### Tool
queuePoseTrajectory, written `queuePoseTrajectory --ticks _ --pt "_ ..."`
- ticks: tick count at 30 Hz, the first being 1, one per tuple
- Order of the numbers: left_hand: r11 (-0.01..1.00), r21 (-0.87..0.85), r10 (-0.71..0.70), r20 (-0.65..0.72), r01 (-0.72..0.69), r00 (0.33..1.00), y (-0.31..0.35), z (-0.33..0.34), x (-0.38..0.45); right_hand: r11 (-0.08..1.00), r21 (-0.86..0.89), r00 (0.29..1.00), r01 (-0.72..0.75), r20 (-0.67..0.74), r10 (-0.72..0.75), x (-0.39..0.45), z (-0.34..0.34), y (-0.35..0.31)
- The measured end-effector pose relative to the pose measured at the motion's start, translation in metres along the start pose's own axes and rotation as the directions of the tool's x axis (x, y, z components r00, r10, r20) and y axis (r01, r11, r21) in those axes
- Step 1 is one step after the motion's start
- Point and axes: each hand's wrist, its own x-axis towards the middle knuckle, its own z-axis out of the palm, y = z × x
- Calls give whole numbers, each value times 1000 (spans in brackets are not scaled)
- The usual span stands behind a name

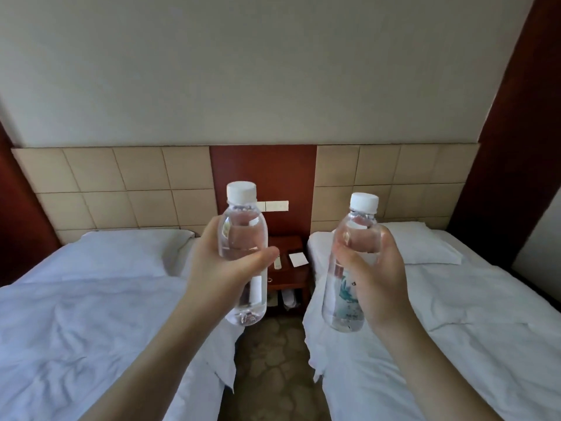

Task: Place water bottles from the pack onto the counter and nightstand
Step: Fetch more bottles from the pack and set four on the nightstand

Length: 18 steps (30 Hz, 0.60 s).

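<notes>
Both hands, the left hand (224, 268) and right hand (375, 281), each grip a full, upright water bottle (243, 238) (349, 268) mid-body, held above the aisle short of the far nightstand (291, 247); smooth, fairly heavy plastic probably wants that firm waist hold.

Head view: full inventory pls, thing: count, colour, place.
bottles: 2, clear with white caps, left bottle and right bottle held upright, one per hand
nightstand: 1, red-brown wood, between the beds
card: 1, white, on nightstand
remote: 1, white, on nightstand, partly hidden
beds: 2, white linen, left bed, right bed
pillow: 1, white, on right bed
switch plate: 1, white, wall panel above nightstand
hands: 2, bare, left hand, right hand
</notes>
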Motion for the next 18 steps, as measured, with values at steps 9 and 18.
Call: queuePoseTrajectory --ticks 9,18 --pt "997 72 -12 -11 13 1000 -114 35 178 999 38 1000 18 24 -19 178 50 117" --pt "996 85 -14 -84 21 996 -192 63 371 998 70 986 6 166 -17 381 120 213"
